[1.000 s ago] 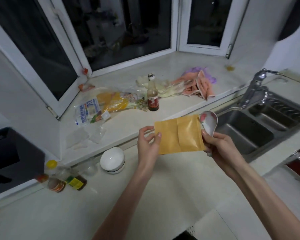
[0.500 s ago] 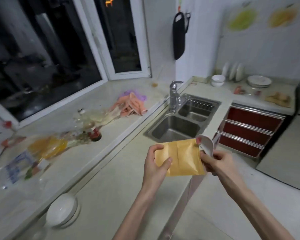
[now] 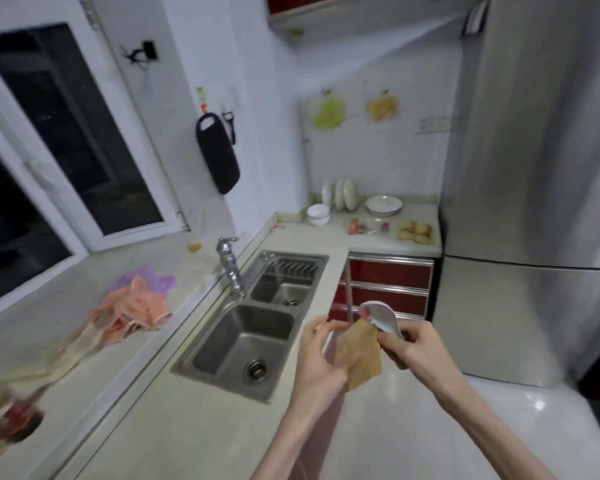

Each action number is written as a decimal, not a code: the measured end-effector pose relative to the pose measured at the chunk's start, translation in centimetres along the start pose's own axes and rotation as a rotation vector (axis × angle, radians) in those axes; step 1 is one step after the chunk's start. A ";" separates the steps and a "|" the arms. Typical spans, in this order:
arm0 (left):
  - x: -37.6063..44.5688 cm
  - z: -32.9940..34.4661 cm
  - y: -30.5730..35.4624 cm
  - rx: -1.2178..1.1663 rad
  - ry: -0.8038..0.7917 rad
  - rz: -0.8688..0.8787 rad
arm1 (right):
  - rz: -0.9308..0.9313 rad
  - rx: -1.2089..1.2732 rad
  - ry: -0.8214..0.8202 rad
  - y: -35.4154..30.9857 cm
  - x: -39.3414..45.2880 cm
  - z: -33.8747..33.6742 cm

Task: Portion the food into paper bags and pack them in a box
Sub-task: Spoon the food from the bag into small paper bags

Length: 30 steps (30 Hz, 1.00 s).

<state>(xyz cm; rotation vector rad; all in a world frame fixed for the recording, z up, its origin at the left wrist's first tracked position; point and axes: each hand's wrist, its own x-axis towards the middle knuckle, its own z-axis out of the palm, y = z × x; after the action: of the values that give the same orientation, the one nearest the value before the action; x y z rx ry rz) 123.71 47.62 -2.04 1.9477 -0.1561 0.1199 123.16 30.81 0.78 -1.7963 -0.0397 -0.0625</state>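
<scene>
A flat brown paper bag (image 3: 358,353) hangs between both hands over the counter's front edge, right of the sink. My left hand (image 3: 321,358) grips its left side. My right hand (image 3: 414,348) pinches the bag's top right corner and also holds a white ceramic spoon (image 3: 381,315) whose bowl points up and left. Yellowish food pieces (image 3: 414,232) lie on the far counter beside the fridge.
A steel double sink (image 3: 250,327) with a tap (image 3: 229,265) is left of the hands. Orange and purple cloths (image 3: 136,306) lie on the window ledge. Bowls (image 3: 317,214) and plates (image 3: 383,204) stand on the far counter. A large fridge (image 3: 534,202) fills the right. Red drawers (image 3: 390,289) sit below.
The view has swung right, from the window ledge toward the sink, far counter and fridge. Both hands moved right with the bag, which now hangs more edge-on and tilted.
</scene>
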 end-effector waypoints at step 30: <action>25.1 12.8 2.3 -0.004 -0.557 0.043 | -0.028 -0.032 0.104 5.3 21.6 -10.0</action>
<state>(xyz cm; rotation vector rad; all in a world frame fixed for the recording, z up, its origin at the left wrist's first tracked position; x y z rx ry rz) 148.19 33.61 -0.78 1.9316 -0.5629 -0.3984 144.81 19.73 -0.80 -1.8219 0.0101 -0.1775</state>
